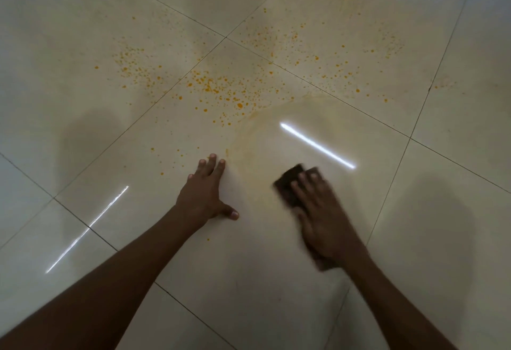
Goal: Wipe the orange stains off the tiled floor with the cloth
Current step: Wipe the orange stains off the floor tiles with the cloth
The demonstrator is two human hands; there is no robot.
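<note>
The glossy cream tiled floor is crossed by thin dark grout lines and carries two bright streaks of reflected light, one to the left of the left hand and one just beyond the right hand's fingertips. The left hand lies flat, palm down, on a tile, its fingers extended and slightly apart and the thumb splayed to the right; it holds nothing. Beyond and to the left of its fingertips the orange stains lie as a scatter of many small round droplets, too many to count, spreading over four tiles; a few specks sit just beside the fingertips. A pale yellowish smear arcs between the two hands. The right hand, motion-blurred, presses flat with its fingers close together on the single dark cloth, which is flat and roughly rectangular and shows beyond the fingertips and under the wrist.
</note>
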